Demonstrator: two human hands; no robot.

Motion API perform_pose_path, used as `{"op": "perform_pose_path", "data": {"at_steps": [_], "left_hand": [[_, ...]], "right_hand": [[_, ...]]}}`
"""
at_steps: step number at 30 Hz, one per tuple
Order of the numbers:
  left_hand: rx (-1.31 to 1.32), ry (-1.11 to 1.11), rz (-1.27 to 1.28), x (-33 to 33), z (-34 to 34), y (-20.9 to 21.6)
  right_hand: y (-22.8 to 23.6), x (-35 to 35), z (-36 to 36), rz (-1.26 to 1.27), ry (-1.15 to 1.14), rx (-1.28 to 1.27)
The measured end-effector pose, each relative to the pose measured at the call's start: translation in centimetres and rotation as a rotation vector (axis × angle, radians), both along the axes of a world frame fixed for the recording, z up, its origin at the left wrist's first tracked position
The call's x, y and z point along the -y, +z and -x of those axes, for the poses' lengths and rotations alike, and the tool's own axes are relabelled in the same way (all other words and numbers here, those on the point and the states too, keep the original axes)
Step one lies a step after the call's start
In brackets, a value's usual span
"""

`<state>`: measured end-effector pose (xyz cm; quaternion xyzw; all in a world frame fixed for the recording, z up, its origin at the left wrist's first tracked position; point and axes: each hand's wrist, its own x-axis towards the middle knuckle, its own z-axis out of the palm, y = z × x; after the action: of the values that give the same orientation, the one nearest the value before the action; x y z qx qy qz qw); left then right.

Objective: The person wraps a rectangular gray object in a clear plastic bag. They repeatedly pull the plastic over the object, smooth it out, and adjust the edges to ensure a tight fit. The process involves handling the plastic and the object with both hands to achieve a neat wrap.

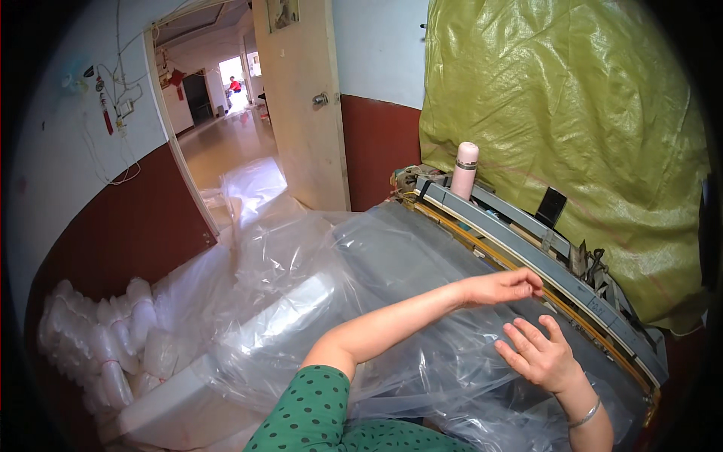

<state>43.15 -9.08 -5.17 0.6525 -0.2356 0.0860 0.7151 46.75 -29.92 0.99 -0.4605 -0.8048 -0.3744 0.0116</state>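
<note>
A wide sheet of clear plastic film (422, 339) lies crumpled over the grey worktop in front of me. My left hand (501, 288) reaches across it, close to the long metal bar of a bench machine (520, 241). Its fingers are loosely bent with a gap between them, and nothing shows in them. Nearer to me, my right hand (541, 355) is held over the film with its fingers spread and nothing in it. Whether either hand touches the film is hard to tell.
A pink bottle (465, 172) and a black phone-like slab (551, 206) stand on the machine, with scissors (595, 264) farther right. A yellow-green sheet (557, 98) hangs behind. Bundled plastic (113, 346) lies at left. An open door (301, 105) leads to a hallway with a distant person.
</note>
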Motion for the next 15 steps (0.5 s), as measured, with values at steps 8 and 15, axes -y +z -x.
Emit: {"op": "perform_pose_path", "data": {"at_steps": [8,15], "left_hand": [[-0.276,-0.286,-0.134,1.3,0.3,-1.1],[-0.199,-0.22,-0.092,1.6,1.7,1.5]], "right_hand": [[0.7,-0.1,0.6,-0.015,0.033,0.009],[1.2,0.2,-0.5,-0.029,0.057,-0.06]]}}
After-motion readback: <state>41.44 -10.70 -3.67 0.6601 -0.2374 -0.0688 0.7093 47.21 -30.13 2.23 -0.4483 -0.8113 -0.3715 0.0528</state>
